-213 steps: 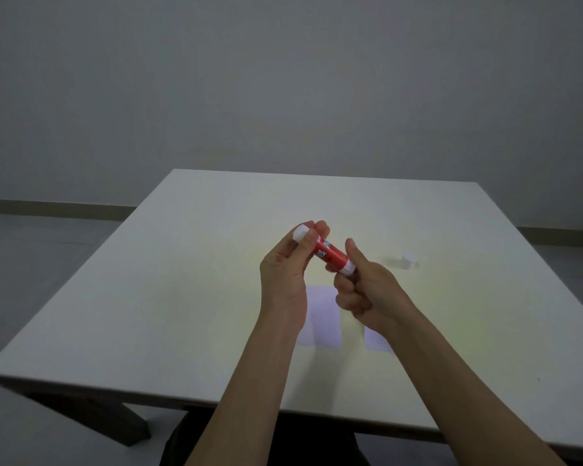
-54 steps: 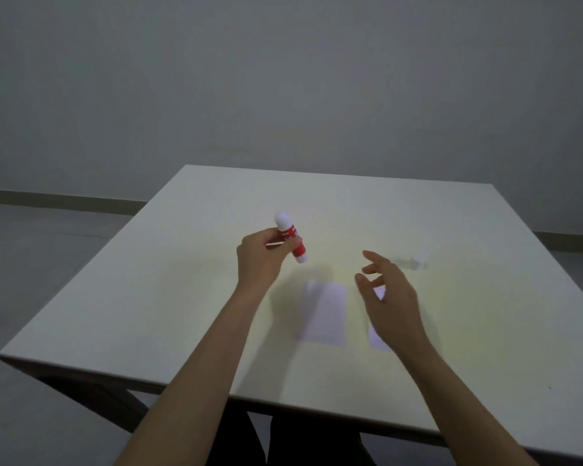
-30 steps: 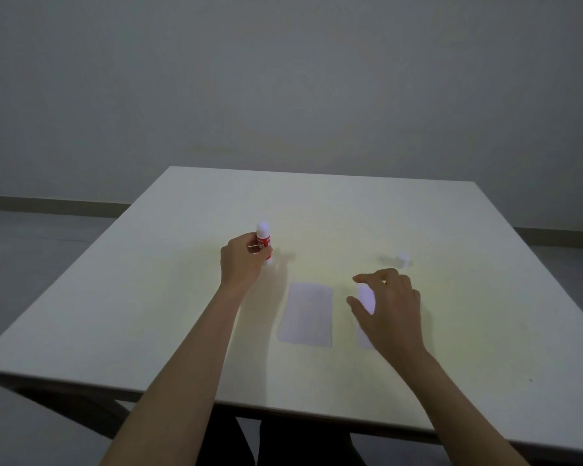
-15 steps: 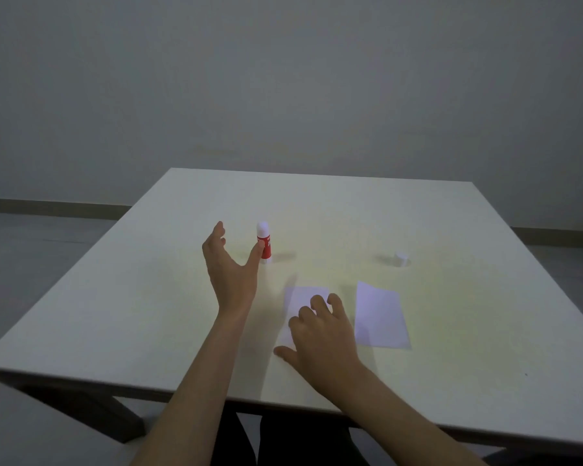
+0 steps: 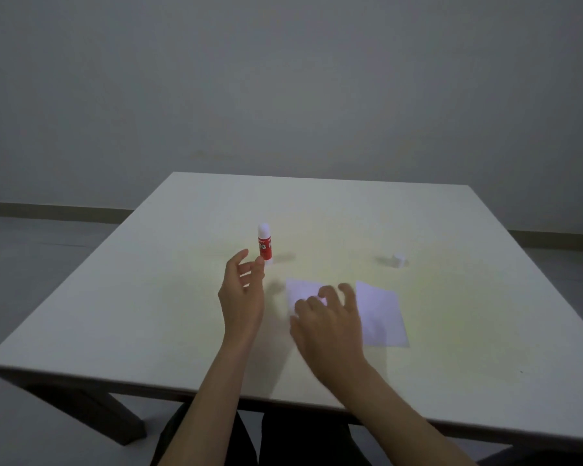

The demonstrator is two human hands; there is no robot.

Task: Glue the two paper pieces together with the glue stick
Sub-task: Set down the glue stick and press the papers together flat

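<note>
right hand [image 5: 327,322] flat on thin rectangular paper [image 5: 302,289].

We see a glue stick [image 5: 265,245] with a red body, white print on it and a white rounded top. The two paper pieces, left [image 5: 302,289] and right [image 5: 381,314], look pale lilac-white. The small cap [image 5: 399,260] is white. The counter [image 5: 148,297] is off-white with a yellowish glow in the middle. The wall [image 5: 283,79] is plain grey.
</note>
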